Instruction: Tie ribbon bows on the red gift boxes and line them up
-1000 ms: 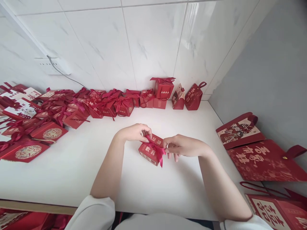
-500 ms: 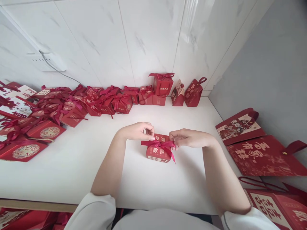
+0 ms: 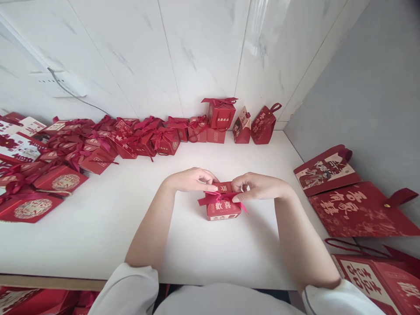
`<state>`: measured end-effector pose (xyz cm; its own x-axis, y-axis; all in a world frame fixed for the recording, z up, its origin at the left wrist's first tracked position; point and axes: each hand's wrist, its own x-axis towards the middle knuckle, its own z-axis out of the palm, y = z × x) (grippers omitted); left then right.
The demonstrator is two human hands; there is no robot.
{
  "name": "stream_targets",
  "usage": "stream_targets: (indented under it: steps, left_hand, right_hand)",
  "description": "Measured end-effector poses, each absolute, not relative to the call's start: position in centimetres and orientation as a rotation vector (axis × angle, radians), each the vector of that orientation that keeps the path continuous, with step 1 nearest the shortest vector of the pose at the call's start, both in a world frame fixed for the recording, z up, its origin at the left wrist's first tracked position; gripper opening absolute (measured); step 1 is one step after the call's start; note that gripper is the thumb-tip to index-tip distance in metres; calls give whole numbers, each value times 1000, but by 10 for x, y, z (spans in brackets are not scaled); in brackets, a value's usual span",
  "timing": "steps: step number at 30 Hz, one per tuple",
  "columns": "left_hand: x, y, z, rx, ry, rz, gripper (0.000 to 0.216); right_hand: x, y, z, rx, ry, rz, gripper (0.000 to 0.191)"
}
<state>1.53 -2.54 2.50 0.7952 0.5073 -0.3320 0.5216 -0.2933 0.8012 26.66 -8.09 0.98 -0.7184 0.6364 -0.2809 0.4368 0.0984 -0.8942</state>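
A small red gift box [image 3: 223, 214] with pale Chinese characters sits on the white table in front of me. A dark red ribbon [image 3: 210, 199] is tied in a bow across it, its tails hanging at both sides. My left hand [image 3: 193, 180] closes on the back left of the box, thumb at the front of the top and fingers partly hidden behind. My right hand [image 3: 260, 187] is closed at the right side, its thumb on the bow's right end and its curled fingers against the box's upper edge.
Several ribboned red boxes [image 3: 98, 157] line the wall and left side. A taller box [image 3: 221, 116] stands on another at the back, beside two upright boxes [image 3: 262, 127]. Flat red packages [image 3: 357, 210] lie at right. A cable [image 3: 75, 94] runs down the tiled wall.
The gift box has turned slightly and shifted a little right. My left fingers have moved onto its back left, and my right thumb has come to the front of the bow.
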Motion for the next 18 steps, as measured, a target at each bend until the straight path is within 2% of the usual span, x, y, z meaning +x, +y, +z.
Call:
stream_targets:
  steps: [6,12,18]
  left_hand:
    - [25,-28,19,1985,866,43,41]
    - [26,-22,7,2060,892,-48,42]
    - [27,-22,4,1970,908,34,42]
  right_hand:
    - [263,-76,1,-1018,-1917,1760,30]
    - [261,-70,-9,-1045,-1893,1611,29]
    - [255,-66,-19,-1195,-1876,1420,22]
